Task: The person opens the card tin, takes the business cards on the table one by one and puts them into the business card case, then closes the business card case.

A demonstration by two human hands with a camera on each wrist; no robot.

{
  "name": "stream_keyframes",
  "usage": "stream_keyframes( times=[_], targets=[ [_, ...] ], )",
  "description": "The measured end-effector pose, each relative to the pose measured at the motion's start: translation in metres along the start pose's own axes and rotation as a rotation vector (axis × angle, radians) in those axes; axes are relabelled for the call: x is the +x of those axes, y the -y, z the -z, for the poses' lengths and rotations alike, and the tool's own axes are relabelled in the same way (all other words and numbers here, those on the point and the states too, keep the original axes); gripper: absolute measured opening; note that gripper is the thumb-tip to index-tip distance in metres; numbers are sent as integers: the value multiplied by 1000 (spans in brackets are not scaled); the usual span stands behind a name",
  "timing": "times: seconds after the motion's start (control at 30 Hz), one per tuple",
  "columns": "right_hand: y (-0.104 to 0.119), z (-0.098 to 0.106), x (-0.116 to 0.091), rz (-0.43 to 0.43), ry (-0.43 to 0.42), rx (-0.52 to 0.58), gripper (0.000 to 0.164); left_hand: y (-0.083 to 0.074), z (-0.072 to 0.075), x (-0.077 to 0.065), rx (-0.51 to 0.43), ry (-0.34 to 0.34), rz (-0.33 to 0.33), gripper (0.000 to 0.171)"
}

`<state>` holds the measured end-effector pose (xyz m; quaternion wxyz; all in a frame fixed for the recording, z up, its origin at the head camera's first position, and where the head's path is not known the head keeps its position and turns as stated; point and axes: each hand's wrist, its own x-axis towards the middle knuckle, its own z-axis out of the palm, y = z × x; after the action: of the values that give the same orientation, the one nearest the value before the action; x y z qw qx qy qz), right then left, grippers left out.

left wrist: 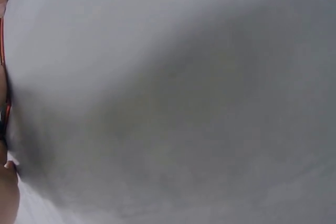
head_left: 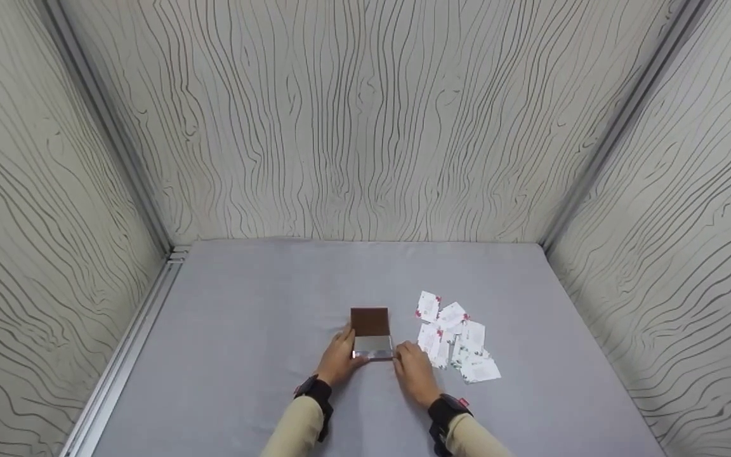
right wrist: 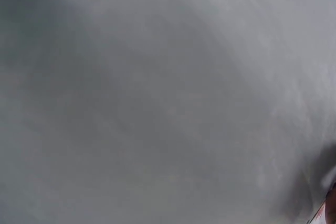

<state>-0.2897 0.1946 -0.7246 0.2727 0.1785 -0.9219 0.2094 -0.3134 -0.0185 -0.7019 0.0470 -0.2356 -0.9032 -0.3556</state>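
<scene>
A small card case [head_left: 370,322] lies unfolded on the table, its brown lid flap at the back and a pale, shiny tray part in front. My left hand [head_left: 338,359] grips it along the left side, the thumb on the front edge. At the right front corner, my right hand [head_left: 415,371] holds the case with bent fingers. Only a sliver of the left fingers [left wrist: 4,85] and an orange-brown case edge [left wrist: 2,40] shows in the left wrist view. A bit of a right finger [right wrist: 331,208] appears in the right wrist view's lower corner.
Several white printed cards [head_left: 481,370] with red and green marks lie spread and overlapping to the right of my right hand. Grey cloth covers the table [head_left: 245,317]. Wood-patterned walls [head_left: 353,127] enclose the back and sides, and a metal rail [head_left: 124,355] runs along the left edge.
</scene>
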Motion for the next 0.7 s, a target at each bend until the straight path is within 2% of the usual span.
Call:
stream_keyframes(
  times=[0.2,0.5,0.7],
  targets=[
    [1,0,-1,-1,9,22,16,2,-2,-1,-27,-15,5,71],
    [2,2,-1,14,6,3,17,10,-9,0,-127,-75,40,67],
    [3,1,-1,7,-2,-11,19,14,-10,1,-103,-122,5,60]
  ],
)
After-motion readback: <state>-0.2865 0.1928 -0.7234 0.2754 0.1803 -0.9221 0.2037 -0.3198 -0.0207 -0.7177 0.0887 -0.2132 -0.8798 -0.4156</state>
